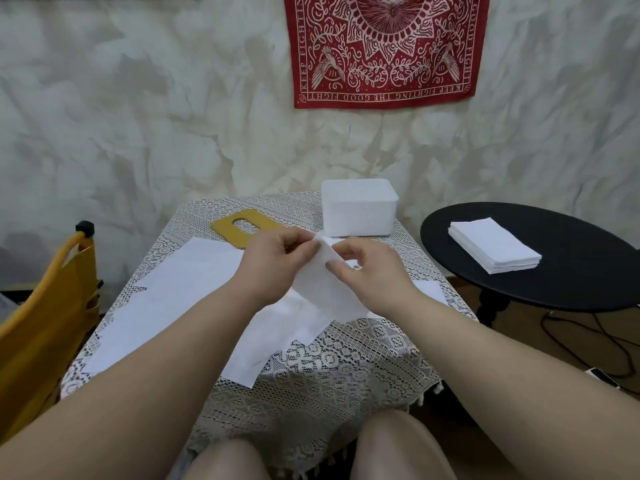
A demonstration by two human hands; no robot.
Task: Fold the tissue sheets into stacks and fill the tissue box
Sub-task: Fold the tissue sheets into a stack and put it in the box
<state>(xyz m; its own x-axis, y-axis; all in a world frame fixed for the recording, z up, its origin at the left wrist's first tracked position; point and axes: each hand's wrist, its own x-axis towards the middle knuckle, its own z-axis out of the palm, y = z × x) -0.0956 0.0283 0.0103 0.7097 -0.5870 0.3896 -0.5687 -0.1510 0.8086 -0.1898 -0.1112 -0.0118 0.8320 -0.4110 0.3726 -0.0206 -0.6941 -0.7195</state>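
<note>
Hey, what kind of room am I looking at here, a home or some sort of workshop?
Most likely a room in a home, not a workshop. A lace tablecloth covers the small table, a red bandana hangs on the wall as decoration, and a yellow chair stands beside a black side table.

Red bandana (386, 46) on wall, yellow chair (45, 317) — black round side table (585, 268)
</note>
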